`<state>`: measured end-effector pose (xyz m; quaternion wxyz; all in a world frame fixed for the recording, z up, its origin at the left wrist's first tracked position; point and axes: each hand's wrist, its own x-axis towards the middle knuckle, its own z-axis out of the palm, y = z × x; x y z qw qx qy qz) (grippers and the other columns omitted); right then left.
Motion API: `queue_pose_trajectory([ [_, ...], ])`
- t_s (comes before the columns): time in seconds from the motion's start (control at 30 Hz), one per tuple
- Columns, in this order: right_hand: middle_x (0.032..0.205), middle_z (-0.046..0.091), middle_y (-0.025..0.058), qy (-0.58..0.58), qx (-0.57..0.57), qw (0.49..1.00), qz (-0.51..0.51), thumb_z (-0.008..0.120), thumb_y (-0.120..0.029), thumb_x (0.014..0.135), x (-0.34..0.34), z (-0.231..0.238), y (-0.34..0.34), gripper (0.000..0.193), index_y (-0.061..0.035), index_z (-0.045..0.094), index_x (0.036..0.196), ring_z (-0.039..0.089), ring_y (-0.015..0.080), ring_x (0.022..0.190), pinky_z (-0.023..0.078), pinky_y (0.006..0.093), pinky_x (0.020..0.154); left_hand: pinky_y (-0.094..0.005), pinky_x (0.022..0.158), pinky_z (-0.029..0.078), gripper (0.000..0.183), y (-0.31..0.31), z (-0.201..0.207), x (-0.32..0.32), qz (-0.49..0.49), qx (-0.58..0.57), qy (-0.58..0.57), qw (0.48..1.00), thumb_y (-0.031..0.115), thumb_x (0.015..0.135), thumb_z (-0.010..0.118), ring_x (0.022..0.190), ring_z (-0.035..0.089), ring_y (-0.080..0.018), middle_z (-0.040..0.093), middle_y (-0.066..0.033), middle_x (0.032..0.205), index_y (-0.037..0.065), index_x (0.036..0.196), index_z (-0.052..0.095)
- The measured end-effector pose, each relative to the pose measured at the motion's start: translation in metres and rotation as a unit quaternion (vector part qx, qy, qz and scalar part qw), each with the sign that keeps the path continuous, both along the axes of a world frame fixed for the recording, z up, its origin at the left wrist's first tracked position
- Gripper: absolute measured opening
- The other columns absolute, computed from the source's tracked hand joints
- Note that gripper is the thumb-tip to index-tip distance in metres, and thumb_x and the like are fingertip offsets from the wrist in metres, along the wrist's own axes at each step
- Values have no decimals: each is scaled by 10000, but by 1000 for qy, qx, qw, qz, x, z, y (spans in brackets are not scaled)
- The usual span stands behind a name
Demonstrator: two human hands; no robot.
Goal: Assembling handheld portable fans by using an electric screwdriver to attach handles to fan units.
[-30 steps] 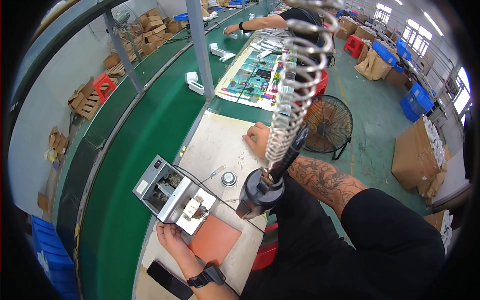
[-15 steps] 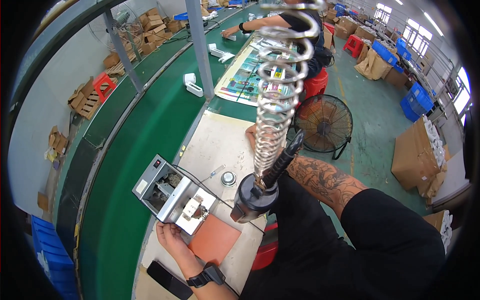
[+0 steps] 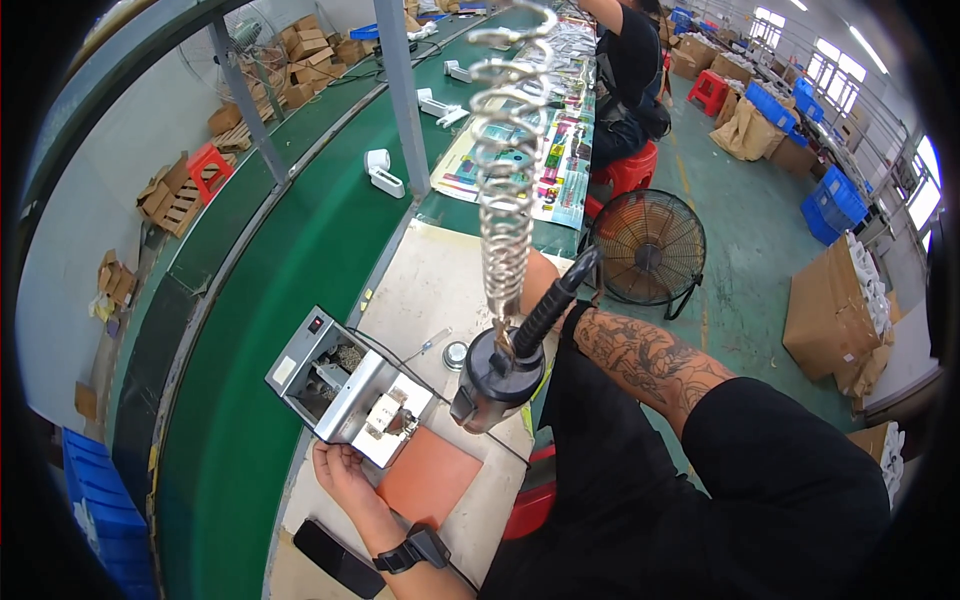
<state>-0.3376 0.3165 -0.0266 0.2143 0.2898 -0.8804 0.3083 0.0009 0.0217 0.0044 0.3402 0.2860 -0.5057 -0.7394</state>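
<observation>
One small part [image 3: 388, 415], pale and blocky with a dark bit on it, sits on the front ledge of the metal fixture box [image 3: 345, 385], and from how things lie the work looks to be in its early or middle stretch: the part is seated, but the hanging power driver [image 3: 500, 372] is not down on it, its nose hovering just to the right of the box. The left hand [image 3: 345, 478] lies at the near edge of the box, fingers curled against its lower corner, steadying rather than clamping it as far as one can tell. The right hand is hidden behind the driver's black body and coiled steel spring [image 3: 505, 170], so whether it grips the tool cannot be told. The box is brushed sheet metal, hard-edged, open at the front with small parts inside; beside it, toward the near edge of the beige workbench [image 3: 435, 285], lies a flat, matte, terracotta-coloured mat [image 3: 430, 478]. A small round metal cup [image 3: 456, 355] stands behind the box, and a black phone [image 3: 335, 558] rests at the bench's near corner.
</observation>
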Motion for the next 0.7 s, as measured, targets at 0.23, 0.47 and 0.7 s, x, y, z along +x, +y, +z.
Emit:
queue_pose_trajectory([
  [0.23, 1051, 703, 235, -167, -105, 980, -32, 638, -157, 972, -6, -7, 0, 183, 4, 700, 911, 696, 440, 977, 551, 517, 852, -243, 740, 463, 81, 4, 3, -5, 10, 6, 1, 1000, 122, 1093, 521, 822, 599, -68, 634, 23, 908, 96, 1089, 598],
  [0.47, 1019, 696, 220, -78, -21, 994, -71, 602, -68, 977, 41, 55, -15, 254, -113, 573, 1226, 695, 466, 974, 551, 532, 851, -239, 739, 466, 78, -1, 0, 2, 9, 2, -2, 1000, 118, 1089, 520, 826, 610, -72, 648, 12, 915, 90, 1079, 593],
  [0.7, 1095, 690, 226, -77, -37, 995, -58, 619, -102, 1001, 25, 44, -10, 201, -82, 587, 1199, 688, 464, 995, 552, 522, 869, -236, 734, 468, 92, 6, 8, -5, 18, 7, 2, 1000, 116, 1093, 511, 821, 617, -71, 661, 8, 918, 92, 1062, 594],
])
